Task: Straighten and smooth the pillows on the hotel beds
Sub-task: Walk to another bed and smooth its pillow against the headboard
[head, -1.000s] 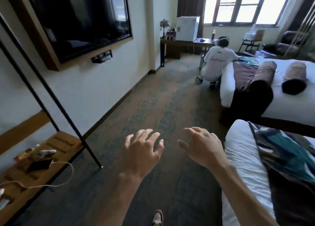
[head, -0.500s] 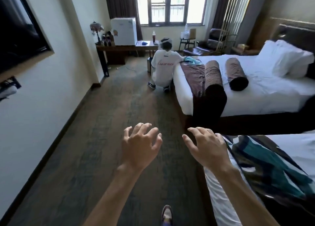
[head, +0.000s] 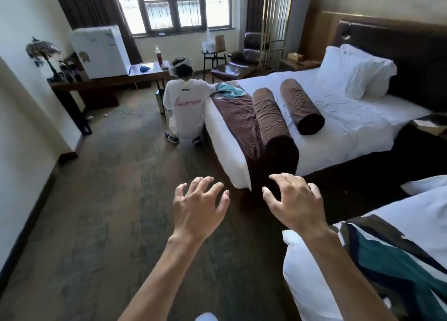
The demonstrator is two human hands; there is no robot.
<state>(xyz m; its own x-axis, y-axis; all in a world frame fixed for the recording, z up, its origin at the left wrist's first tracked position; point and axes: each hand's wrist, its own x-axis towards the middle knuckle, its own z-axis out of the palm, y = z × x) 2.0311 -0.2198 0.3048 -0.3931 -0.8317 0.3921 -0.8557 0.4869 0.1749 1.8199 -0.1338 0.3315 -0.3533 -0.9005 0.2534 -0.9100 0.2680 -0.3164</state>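
reaching forward over the carpet (head: 96,224), left hand (head: 197,209) and right hand (head: 296,205) both empty, fingers spread and loosely bent, likely readying for the far bed (head: 358,129). white pillows (head: 355,70) stacked against the headboard (head: 416,61), well apart from both hands; two brown bolsters (head: 272,112) lie mid-mattress. near bed (head: 312,272) just beside right forearm. a person in a white t-shirt (head: 185,107) crouches at the far bed's foot. versus half a second ago: view has swung right, pillows more central, hands in the same pose.
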